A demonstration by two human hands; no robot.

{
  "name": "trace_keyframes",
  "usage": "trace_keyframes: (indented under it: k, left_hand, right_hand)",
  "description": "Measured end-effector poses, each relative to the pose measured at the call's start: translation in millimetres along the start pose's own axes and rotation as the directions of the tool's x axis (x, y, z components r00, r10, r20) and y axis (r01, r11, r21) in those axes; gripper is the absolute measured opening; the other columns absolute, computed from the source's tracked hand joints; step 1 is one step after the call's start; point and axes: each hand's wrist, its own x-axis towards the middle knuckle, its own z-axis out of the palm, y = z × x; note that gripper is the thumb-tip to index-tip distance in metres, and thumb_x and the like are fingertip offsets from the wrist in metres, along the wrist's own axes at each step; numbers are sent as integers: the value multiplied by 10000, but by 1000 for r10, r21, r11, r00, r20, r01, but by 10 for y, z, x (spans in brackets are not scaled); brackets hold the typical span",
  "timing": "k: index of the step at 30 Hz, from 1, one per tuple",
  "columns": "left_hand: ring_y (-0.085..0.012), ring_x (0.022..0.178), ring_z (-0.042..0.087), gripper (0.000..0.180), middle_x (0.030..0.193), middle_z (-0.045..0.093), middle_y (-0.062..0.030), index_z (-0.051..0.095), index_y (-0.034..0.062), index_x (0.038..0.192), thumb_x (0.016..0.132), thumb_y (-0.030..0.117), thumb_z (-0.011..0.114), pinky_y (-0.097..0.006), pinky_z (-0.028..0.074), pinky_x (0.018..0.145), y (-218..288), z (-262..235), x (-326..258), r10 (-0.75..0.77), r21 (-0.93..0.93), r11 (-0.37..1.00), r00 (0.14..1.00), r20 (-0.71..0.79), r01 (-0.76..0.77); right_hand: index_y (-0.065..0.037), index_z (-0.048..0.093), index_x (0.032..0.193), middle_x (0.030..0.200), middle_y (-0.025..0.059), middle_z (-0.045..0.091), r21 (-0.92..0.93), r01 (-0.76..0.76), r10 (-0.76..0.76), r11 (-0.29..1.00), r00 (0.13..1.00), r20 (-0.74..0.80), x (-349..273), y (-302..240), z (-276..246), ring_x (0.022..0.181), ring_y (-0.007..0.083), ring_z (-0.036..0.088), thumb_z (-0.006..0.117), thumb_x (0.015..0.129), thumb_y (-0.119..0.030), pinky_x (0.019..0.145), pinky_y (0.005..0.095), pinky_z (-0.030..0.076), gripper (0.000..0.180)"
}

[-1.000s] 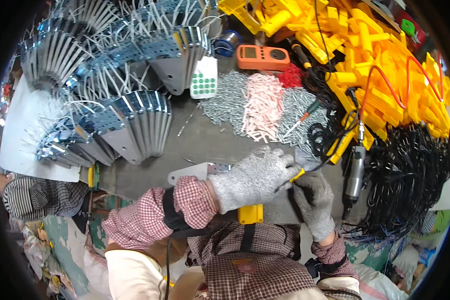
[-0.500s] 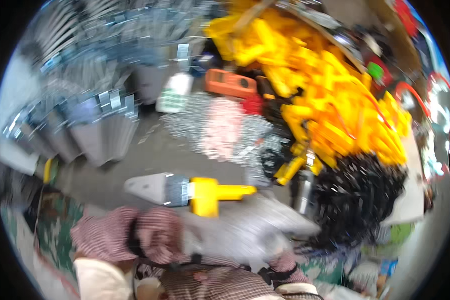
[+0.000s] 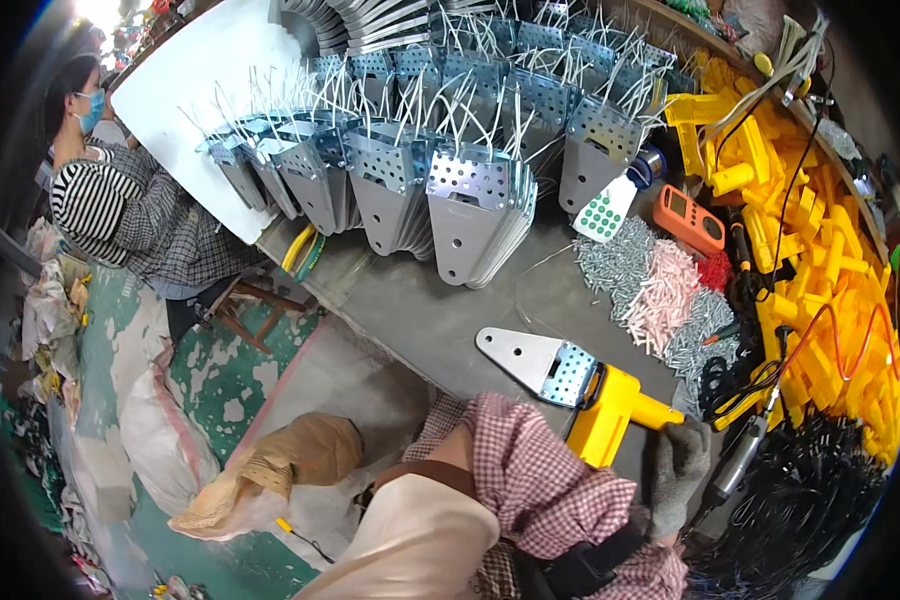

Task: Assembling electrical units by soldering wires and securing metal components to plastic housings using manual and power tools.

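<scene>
A pipe welding iron (image 3: pixel 610 420) lies on the grey worktable, with a grey tapered plate, a perforated metal guard and a yellow housing and handle. My right hand (image 3: pixel 680 470), in a grey glove, is at the end of that yellow handle. Its fingers are slightly bent, and nothing shows between them. My left hand is out of sight; only a checked sleeve (image 3: pixel 545 465) and a cream-coloured garment show on that side. Close to my right hand rests a slim electric screwdriver (image 3: pixel 738 465), beside a heap of black cords (image 3: pixel 785 500).
Perforated metal plate assemblies (image 3: pixel 475 205) with white wires stand in rows. Steel screws (image 3: pixel 615 258), pink sleeves (image 3: pixel 660 295) and an orange multimeter (image 3: pixel 690 218) lie farther right. Yellow housings (image 3: pixel 830 260) are heaped along the right. Another person (image 3: pixel 160 210) sits at left.
The view has swung left and turned, showing the other person and the floor. My right hand has moved up from near my body to the handle's end. The iron seems to lie still.
</scene>
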Motion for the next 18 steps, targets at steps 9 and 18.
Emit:
trace_keyframes:
  k: [9,18]
  left_hand:
    - [-324,1002,659,304,1081,679,-163,663,72,1159,876,181,642,-462,532,923,-105,85,171,21,-38,999,999,41,-19]
    - [-324,1020,649,312,1100,670,-161,657,77,1173,885,196,642,-468,525,938,-138,41,232,2,-21,1000,999,47,-1]
  right_hand:
    - [-24,637,978,928,164,593,-17,40,-40,999,999,-6,-41,97,6,880,353,617,710,792,72,792,423,508,222]
    - [-13,642,992,927,169,593,6,24,-24,1000,1000,-1,-21,40,-52,901,350,620,701,806,67,816,402,508,211]
